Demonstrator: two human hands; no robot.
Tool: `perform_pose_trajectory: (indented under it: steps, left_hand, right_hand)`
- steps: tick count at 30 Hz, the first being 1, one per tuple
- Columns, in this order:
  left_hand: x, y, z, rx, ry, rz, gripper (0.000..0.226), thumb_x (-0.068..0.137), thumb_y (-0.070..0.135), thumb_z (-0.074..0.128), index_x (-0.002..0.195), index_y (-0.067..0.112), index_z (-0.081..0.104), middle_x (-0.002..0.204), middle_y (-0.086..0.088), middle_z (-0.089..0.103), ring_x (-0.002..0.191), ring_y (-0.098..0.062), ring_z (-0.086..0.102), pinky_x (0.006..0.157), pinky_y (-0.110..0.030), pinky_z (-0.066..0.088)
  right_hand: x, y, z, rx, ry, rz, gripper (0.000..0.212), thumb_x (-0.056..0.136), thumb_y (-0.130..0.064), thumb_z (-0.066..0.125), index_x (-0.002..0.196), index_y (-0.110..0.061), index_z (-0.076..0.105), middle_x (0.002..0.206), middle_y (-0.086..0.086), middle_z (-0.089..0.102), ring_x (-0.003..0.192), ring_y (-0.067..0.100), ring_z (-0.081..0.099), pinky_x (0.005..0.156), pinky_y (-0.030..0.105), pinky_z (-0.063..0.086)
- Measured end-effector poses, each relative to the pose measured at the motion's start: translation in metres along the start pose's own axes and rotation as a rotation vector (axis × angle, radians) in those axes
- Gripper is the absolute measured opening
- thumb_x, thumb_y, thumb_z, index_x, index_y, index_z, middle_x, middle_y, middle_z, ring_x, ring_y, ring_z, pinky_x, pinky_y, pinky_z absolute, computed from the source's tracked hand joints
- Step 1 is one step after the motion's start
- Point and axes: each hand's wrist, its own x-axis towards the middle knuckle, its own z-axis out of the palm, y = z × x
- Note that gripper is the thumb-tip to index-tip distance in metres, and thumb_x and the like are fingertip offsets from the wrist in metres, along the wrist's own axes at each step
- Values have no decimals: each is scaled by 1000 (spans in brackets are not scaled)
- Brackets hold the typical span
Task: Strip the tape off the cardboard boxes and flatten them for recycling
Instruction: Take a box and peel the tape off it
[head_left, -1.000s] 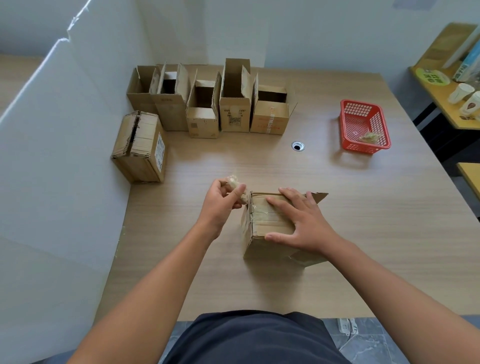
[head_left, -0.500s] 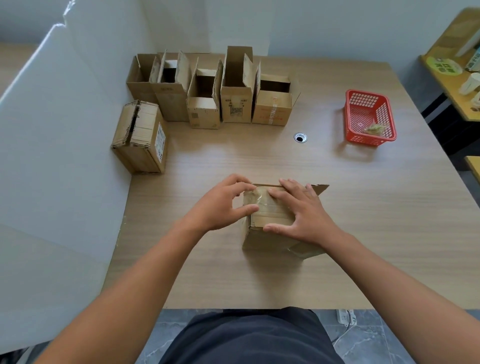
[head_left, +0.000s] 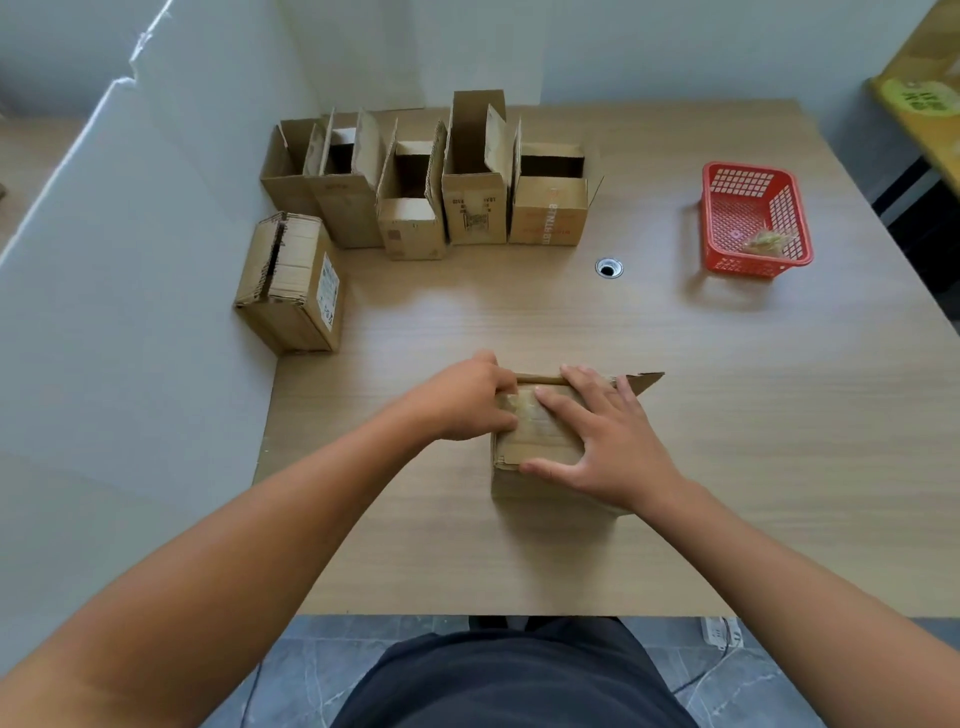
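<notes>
A small cardboard box (head_left: 540, 447) stands on the wooden table (head_left: 727, 467) in front of me, with clear tape (head_left: 530, 410) across its top and one flap sticking out at the far right. My right hand (head_left: 608, 441) lies flat on the box top, fingers spread, pressing it down. My left hand (head_left: 467, 400) is curled at the box's left top edge, fingertips pinched on the tape there. Several opened boxes (head_left: 431, 182) stand in a row at the back left.
A closed box (head_left: 291, 280) lies on its side by the white partition (head_left: 130, 260) at the left. A red basket (head_left: 753, 218) holding a wad of tape sits at the back right. A cable hole (head_left: 609, 267) is in the table's middle.
One second ago my left hand held a pulled-up wad of tape above the box's left corner. It has come down onto the box's left top edge. My right hand stayed on the box.
</notes>
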Motion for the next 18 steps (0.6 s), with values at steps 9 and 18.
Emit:
perform_pose_trajectory:
  steps: [9, 18]
  left_hand:
    - [-28, -28, 53, -1282, 52, 20, 12, 102, 8, 54, 95, 16, 51, 92, -3, 55, 84, -15, 54, 85, -32, 48]
    - [-35, -16, 79, -1367, 351, -107, 56, 72, 45, 88, 99, 16, 48, 88, -4, 54, 86, -18, 51, 82, -37, 43]
  right_hand:
    - [3, 3, 1, 44, 15, -1, 103, 65, -100, 35, 154, -47, 36, 170, -8, 14, 157, 8, -1, 126, 42, -11]
    - [7, -1, 0, 13, 39, 16, 104, 64, -102, 33, 151, -45, 39, 166, -6, 21, 156, 13, 7, 125, 43, -9]
